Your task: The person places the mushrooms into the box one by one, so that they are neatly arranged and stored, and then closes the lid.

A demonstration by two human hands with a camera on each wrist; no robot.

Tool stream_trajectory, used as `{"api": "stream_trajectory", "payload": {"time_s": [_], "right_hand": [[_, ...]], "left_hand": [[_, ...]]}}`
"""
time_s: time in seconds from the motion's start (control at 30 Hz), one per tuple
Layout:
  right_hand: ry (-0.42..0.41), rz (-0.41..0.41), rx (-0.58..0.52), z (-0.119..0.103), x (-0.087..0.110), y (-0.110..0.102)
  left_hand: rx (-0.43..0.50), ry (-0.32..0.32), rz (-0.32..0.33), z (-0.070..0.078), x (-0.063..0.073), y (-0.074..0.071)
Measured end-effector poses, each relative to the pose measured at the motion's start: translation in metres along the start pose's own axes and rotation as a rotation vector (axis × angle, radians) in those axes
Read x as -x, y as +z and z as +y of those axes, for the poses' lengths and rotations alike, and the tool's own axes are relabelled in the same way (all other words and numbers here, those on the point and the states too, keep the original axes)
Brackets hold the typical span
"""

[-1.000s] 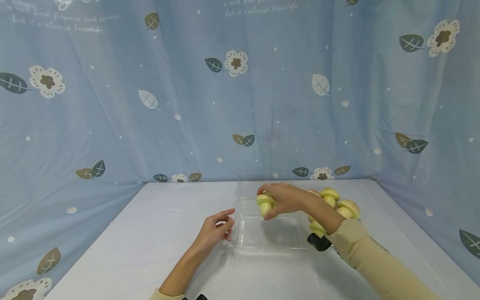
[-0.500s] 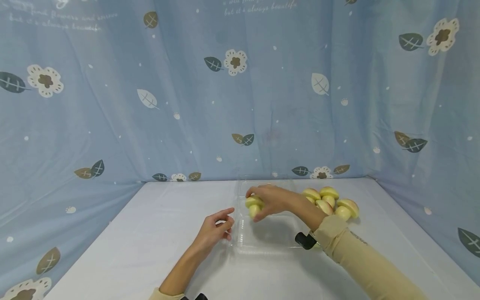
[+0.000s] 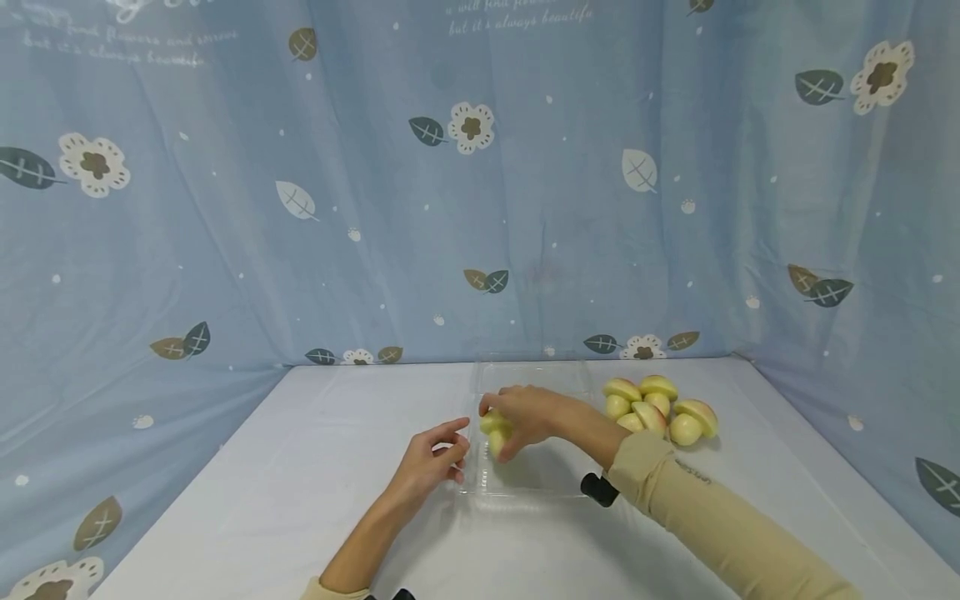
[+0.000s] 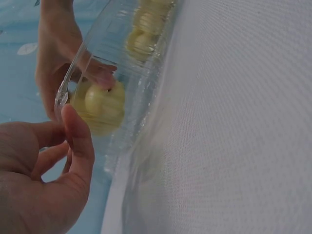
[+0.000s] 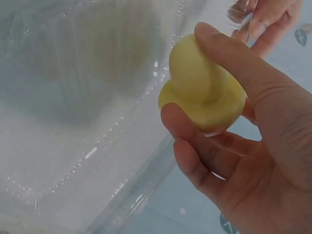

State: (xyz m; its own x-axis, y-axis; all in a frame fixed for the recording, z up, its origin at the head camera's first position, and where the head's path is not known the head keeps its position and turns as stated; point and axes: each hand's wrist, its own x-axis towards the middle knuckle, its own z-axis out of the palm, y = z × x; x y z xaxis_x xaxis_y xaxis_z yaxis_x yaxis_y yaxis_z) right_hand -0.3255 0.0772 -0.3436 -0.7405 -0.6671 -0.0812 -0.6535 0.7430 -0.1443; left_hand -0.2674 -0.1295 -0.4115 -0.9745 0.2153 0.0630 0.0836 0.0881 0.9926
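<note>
My right hand point(image 3: 525, 419) grips a yellow-green toy mushroom point(image 5: 202, 85), its round stem and wide cap held between thumb and fingers. It is at the left part of a clear plastic box point(image 3: 536, 482), lower than the far wall. My left hand point(image 4: 48, 165) pinches the box's rim between thumb and index finger; in the head view it is at the box's left side. Through the clear wall in the left wrist view, the held mushroom point(image 4: 105, 105) shows behind the rim.
Several more toy mushrooms point(image 3: 695, 421) with pinkish-tinged caps lie clustered on the white table point(image 3: 300, 467) right of the box. The box's clear lid point(image 3: 532, 377) stands at the back. A blue patterned curtain point(image 3: 375, 250) hangs behind and around the table.
My right hand has carried the mushroom leftward and then lower, toward the box's left side. The mushrooms on the right are now less covered by the right arm. My left hand stays put.
</note>
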Motion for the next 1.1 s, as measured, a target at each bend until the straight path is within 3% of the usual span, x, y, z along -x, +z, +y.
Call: {"api": "stream_trajectory", "payload": {"time_s": [0.27,0.63,1.1], "right_hand": [[0.008,-0.053,0.042,-0.0067,-0.0027,-0.0015],[0.079,-0.064,-0.132,-0.0095,-0.0067,-0.0026],[0.117,0.001,-0.027,-0.0061,-0.0072,0.0001]], "left_hand": [[0.005,0.016,-0.011,-0.0027,-0.0006,0.0002],[0.010,0.009,-0.007,-0.0025,-0.0007,0.0005],[-0.016,0.015,-0.015,-0.0032,-0.0011,-0.0006]]}}
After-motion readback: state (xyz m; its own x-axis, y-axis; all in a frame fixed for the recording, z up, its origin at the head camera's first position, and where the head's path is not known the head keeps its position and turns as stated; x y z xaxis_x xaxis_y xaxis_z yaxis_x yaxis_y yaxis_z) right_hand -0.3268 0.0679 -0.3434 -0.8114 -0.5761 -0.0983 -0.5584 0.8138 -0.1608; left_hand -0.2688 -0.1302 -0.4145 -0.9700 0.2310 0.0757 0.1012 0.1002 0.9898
